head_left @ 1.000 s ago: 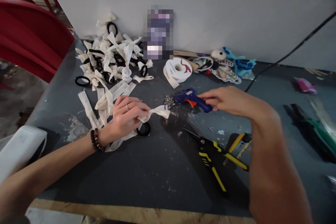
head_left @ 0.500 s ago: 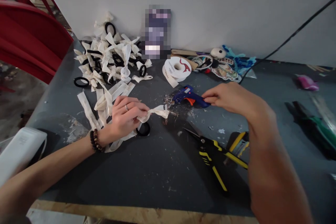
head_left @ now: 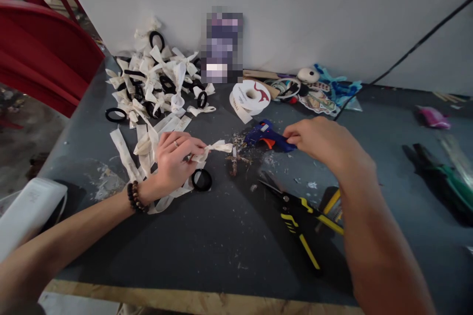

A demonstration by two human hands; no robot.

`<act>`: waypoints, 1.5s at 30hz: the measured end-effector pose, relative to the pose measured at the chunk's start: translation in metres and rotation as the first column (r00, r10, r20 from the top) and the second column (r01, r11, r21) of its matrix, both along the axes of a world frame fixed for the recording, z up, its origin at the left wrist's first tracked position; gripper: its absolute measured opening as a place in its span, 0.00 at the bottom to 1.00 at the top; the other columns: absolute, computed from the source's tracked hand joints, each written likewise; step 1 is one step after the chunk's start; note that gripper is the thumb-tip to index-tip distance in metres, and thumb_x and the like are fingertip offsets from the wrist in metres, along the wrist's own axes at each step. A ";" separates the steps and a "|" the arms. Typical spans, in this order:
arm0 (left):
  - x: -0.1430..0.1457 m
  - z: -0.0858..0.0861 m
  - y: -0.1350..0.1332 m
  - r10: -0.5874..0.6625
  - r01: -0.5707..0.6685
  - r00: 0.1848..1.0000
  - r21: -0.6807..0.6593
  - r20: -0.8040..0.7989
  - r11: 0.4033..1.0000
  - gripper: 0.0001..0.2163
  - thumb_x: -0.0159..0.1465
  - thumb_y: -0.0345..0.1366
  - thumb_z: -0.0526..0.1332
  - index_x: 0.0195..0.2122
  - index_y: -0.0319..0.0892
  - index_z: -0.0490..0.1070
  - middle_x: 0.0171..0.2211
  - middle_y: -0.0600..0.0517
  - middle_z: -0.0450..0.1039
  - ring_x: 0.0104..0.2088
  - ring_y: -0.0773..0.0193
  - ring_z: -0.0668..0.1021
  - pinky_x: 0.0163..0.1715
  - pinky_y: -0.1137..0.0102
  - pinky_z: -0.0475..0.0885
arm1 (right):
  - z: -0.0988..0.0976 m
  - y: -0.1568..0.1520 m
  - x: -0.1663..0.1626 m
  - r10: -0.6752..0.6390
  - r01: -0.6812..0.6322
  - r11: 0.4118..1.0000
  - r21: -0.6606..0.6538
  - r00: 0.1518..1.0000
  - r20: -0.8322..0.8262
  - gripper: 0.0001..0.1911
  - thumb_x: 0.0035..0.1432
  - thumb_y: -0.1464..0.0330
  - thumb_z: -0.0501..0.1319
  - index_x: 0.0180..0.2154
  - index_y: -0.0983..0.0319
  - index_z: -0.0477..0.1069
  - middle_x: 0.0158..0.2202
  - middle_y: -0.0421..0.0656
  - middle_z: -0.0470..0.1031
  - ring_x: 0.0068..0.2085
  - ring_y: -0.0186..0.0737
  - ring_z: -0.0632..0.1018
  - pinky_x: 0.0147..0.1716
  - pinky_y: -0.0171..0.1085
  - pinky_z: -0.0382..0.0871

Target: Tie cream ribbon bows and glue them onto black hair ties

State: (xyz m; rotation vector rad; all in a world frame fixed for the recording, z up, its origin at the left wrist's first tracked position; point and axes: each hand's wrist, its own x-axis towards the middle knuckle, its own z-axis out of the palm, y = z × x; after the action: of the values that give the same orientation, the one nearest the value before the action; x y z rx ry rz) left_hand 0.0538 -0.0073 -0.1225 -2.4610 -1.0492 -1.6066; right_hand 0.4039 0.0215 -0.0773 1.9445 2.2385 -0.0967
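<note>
Pinched in my left hand [head_left: 179,157] is a cream ribbon bow [head_left: 219,147], its free end pointing right. My right hand [head_left: 314,140] has its fingers closed on the handle end of a blue glue gun [head_left: 268,135] with an orange trigger; the gun rests on the table, nozzle to the left. Just below the bow lies a black hair tie [head_left: 201,180]. Loose ribbon strips [head_left: 123,150] spread beneath and beyond my left hand. Glue scraps [head_left: 236,155] litter the table by the nozzle.
A pile of ribbon bows with hair ties [head_left: 158,78] fills the back left. Behind the gun stands a ribbon spool [head_left: 251,96]. Scissors [head_left: 291,206] lie half-spread near my right forearm, green-handled pliers [head_left: 443,177] farther right. A white box-shaped object [head_left: 33,211] sits left. A black cable [head_left: 414,49] crosses the wall.
My left hand has turned the bow slightly, and its free end has shifted up and left. My right forearm has moved a little left, still at the glue gun.
</note>
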 end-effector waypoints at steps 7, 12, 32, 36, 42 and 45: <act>0.000 -0.002 0.000 0.007 -0.007 1.000 0.005 0.013 1.000 0.13 0.62 0.20 0.65 0.31 0.46 0.69 0.31 0.58 0.84 0.34 0.62 0.83 0.36 0.62 0.72 | 0.042 -0.019 -0.045 -0.024 0.035 0.986 0.163 0.998 -0.065 0.09 0.65 0.64 0.62 0.38 0.55 0.82 0.33 0.44 0.84 0.33 0.49 0.81 0.29 0.41 0.66; 0.001 -0.003 0.000 0.037 -0.033 0.998 -0.062 0.055 0.997 0.11 0.61 0.22 0.69 0.32 0.46 0.72 0.32 0.56 0.84 0.35 0.60 0.83 0.36 0.61 0.71 | 0.057 -0.034 -0.078 0.317 -0.466 0.862 -0.201 0.804 -0.504 0.07 0.66 0.63 0.65 0.40 0.53 0.83 0.36 0.38 0.85 0.32 0.38 0.81 0.31 0.36 0.68; -0.002 -0.003 -0.001 -0.008 0.007 0.999 -0.034 -0.041 0.999 0.13 0.58 0.18 0.60 0.33 0.46 0.70 0.33 0.58 0.84 0.36 0.60 0.82 0.39 0.61 0.70 | 0.004 -0.059 -0.149 0.658 -0.741 0.671 -0.039 0.619 -0.430 0.07 0.66 0.75 0.66 0.43 0.58 0.79 0.46 0.40 0.83 0.36 0.38 0.81 0.27 0.39 0.54; -0.003 -0.003 -0.001 -0.057 0.058 0.994 0.003 -0.090 0.998 0.12 0.61 0.20 0.62 0.33 0.47 0.70 0.33 0.59 0.85 0.37 0.61 0.82 0.39 0.62 0.69 | 0.028 -0.058 -0.141 0.542 -0.773 0.610 -0.176 0.569 -0.619 0.07 0.65 0.76 0.66 0.39 0.58 0.80 0.43 0.35 0.85 0.37 0.34 0.82 0.32 0.36 0.61; -0.006 -0.005 -0.001 -0.113 0.111 0.990 -0.033 -0.084 0.993 0.10 0.62 0.22 0.62 0.35 0.47 0.71 0.35 0.58 0.85 0.37 0.60 0.82 0.40 0.60 0.69 | 0.049 -0.050 -0.113 0.400 -0.778 0.615 -0.126 0.445 -0.801 0.02 0.61 0.72 0.70 0.37 0.59 0.81 0.33 0.35 0.83 0.29 0.29 0.79 0.31 0.32 0.65; -0.005 -0.003 0.000 -0.105 0.099 0.991 -0.063 -0.089 0.993 0.10 0.63 0.22 0.61 0.35 0.46 0.71 0.34 0.58 0.85 0.37 0.61 0.81 0.39 0.61 0.68 | 0.049 -0.045 -0.099 0.376 -0.770 0.638 -0.014 0.327 -0.867 0.02 0.62 0.70 0.68 0.37 0.60 0.81 0.31 0.36 0.83 0.25 0.27 0.76 0.28 0.30 0.66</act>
State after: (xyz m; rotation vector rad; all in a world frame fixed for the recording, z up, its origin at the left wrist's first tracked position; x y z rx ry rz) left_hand 0.0485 -0.0076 -0.1258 -2.6398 -0.9876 -1.4913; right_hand 0.3046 -0.0233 -0.0283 0.6930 2.9227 -1.5357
